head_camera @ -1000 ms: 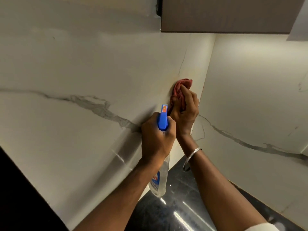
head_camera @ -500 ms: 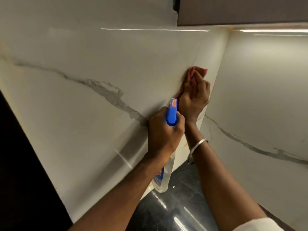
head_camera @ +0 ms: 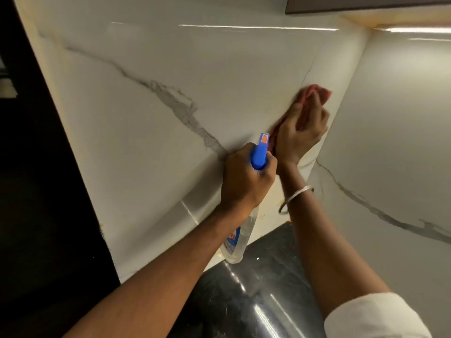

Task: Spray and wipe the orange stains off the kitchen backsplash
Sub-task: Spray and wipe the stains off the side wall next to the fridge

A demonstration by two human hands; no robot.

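My left hand (head_camera: pixel 244 179) grips a clear spray bottle (head_camera: pixel 235 242) by its blue trigger head (head_camera: pixel 260 152), the nozzle aimed at the white marble backsplash (head_camera: pixel 158 113). Just right of it, my right hand (head_camera: pixel 301 129) presses a red cloth (head_camera: pixel 317 93) flat against the backsplash near the inside corner, fingers curled over the cloth's top. Faint orange marks (head_camera: pixel 280 203) show low on the backsplash beside my right wrist, close to the counter.
A glossy black counter (head_camera: pixel 256 289) runs below the backsplash. A second marble wall (head_camera: pixel 395 142) meets it at the corner on the right. A dark cabinet underside (head_camera: pixel 366 3) hangs above, and a dark panel (head_camera: pixel 36 191) borders the left.
My right hand has slid the red cloth up and to the right along the backsplash toward the corner. The left hand keeps the same grip on the bottle. The view has shifted left.
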